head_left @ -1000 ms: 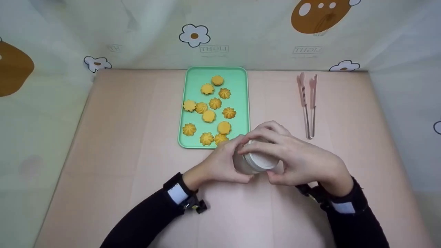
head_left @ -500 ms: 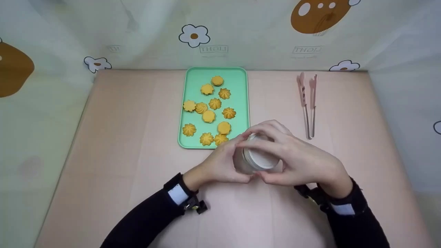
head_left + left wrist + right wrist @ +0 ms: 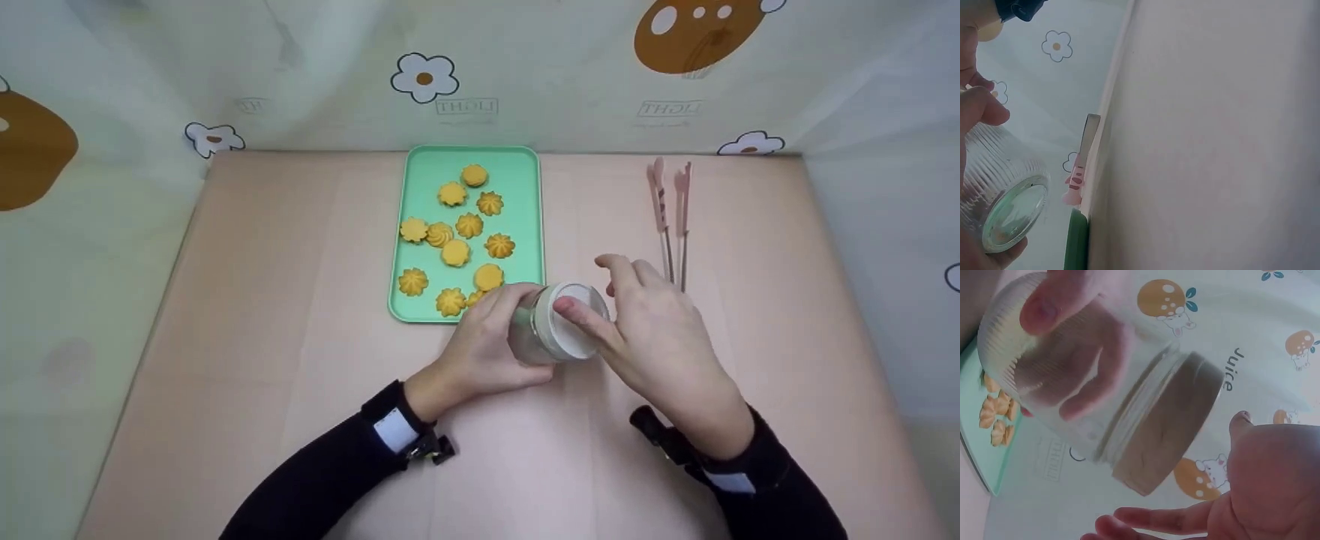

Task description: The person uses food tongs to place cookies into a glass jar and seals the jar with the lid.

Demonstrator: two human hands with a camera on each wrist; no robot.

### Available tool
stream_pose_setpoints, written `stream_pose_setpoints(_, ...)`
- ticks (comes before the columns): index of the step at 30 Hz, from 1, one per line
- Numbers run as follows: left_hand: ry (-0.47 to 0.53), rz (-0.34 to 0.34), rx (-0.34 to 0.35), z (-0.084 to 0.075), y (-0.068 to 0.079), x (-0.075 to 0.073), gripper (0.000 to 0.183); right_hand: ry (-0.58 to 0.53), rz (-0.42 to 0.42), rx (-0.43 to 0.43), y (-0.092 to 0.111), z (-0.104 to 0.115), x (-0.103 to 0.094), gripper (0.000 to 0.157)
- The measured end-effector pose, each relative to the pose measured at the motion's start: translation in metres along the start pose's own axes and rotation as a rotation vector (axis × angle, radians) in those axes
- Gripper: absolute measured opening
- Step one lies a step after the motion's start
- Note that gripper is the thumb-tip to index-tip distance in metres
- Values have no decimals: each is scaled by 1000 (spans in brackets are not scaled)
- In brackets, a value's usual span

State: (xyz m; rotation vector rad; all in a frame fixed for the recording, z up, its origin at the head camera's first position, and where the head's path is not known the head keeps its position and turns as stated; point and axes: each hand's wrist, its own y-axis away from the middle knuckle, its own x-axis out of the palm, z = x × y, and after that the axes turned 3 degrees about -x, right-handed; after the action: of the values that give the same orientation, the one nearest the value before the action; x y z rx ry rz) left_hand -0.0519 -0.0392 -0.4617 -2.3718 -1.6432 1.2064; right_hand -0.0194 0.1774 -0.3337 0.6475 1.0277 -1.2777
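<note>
A clear ribbed glass jar (image 3: 1072,382) with a white lid (image 3: 576,330) is held tilted above the table near the tray's front right corner. My left hand (image 3: 491,341) grips the jar round its body, its fingers showing through the glass in the right wrist view. The jar's round base (image 3: 1016,214) shows in the left wrist view, and nothing is visible inside. My right hand (image 3: 664,341) is beside the lid with fingers spread, its thumb overlapping the lid top in the head view. In the right wrist view that hand stands apart from the lid.
A green tray (image 3: 420,161) with several fluted yellow cookies (image 3: 455,253) lies beyond the left hand. Pink-tipped tongs (image 3: 671,225) lie to the right, partly behind the right hand. A patterned curtain (image 3: 540,67) borders the pink table (image 3: 262,300).
The right hand has let go of the lid and opened, drawing off to the right. The left hand keeps its grip, and the jar has tipped a little, showing more of the lid.
</note>
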Motion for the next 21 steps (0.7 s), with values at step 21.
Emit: stream_pose_setpoints(21,-65,-11,21,1,0,1,89,-52,28,-229,0,-1,8,63)
